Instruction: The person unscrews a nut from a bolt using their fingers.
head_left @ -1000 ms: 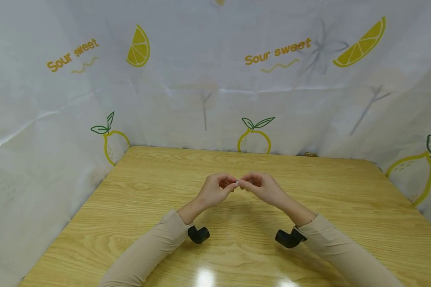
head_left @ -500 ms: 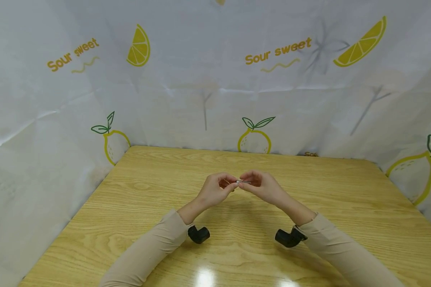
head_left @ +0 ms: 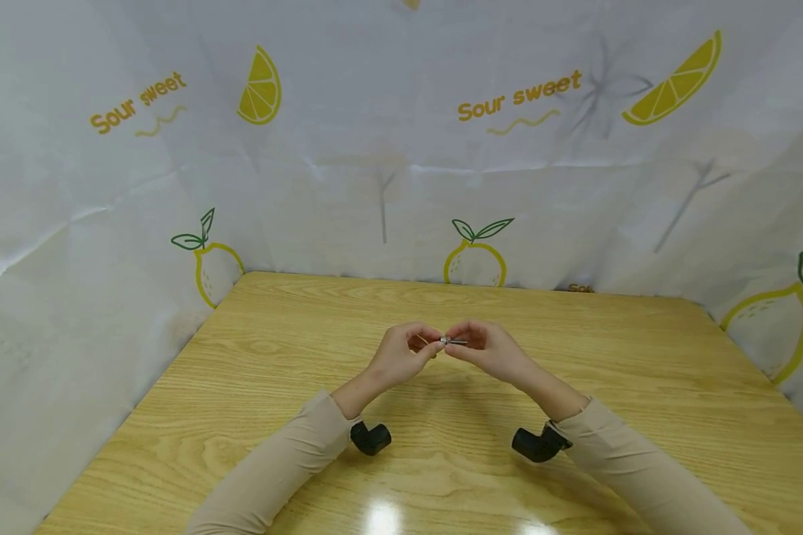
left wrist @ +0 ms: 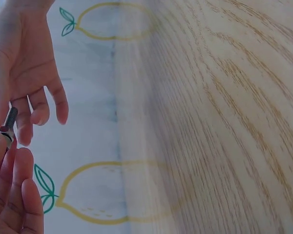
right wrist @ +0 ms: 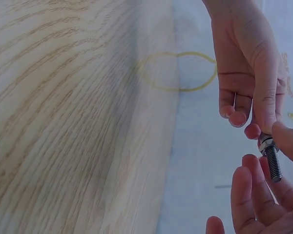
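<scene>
Bolt above worktop, between hands | left hand: fingers pinch one end | right hand: fingers about nut, grip unclear | step: seemingly turning nut | next: likely wants left steady, right twisting

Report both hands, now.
Left hand: pinching one end of a grey, threaded metal bolt.
Right hand: at the bolt; whether gripping it cannot be told.

the left hand hides one end of the bolt.
</scene>
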The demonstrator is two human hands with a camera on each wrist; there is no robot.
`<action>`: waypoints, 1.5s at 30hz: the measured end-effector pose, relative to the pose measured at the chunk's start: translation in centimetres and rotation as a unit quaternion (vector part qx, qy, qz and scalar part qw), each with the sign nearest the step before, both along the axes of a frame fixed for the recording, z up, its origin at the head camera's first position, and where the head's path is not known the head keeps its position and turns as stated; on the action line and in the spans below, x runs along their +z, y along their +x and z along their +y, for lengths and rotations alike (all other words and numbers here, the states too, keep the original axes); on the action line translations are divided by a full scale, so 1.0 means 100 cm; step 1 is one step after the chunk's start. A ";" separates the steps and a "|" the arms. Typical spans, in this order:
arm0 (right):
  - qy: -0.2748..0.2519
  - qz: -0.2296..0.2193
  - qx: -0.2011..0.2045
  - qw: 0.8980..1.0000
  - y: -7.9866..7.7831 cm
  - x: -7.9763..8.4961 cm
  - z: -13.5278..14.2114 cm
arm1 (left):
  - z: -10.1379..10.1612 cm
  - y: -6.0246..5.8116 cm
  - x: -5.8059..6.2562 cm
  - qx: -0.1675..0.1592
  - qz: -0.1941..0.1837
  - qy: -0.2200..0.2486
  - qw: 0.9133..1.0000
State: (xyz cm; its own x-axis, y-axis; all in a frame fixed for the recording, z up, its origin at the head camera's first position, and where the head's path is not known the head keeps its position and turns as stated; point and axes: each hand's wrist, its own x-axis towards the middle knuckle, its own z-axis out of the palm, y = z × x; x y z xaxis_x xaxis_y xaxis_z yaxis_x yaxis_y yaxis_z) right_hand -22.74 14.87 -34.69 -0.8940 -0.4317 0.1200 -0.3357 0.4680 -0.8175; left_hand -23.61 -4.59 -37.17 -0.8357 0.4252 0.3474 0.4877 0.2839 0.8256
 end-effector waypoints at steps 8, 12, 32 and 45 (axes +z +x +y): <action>0.002 -0.019 0.007 1.000 0.000 -0.001 0.001 | 0.001 0.001 -0.001 0.000 -0.016 -0.005 1.000; 0.003 -0.014 0.003 1.000 0.000 -0.002 0.002 | 0.001 0.001 -0.001 -0.002 -0.009 -0.007 1.000; 0.008 -0.020 -0.001 1.000 0.000 -0.002 0.002 | 0.002 0.001 -0.002 -0.004 -0.005 0.001 1.000; -0.013 -0.006 0.008 1.000 -0.001 -0.004 0.003 | 0.003 0.001 -0.002 -0.003 -0.007 0.005 1.000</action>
State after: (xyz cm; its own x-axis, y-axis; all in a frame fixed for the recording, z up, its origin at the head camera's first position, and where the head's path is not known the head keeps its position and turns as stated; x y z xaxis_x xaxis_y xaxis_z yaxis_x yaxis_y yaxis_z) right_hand -22.88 15.17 -35.06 -0.8886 -0.4427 0.1204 -0.3326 0.4408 -0.8337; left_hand -23.53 -4.33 -37.39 -0.8382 0.4267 0.3395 0.4774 0.2734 0.8351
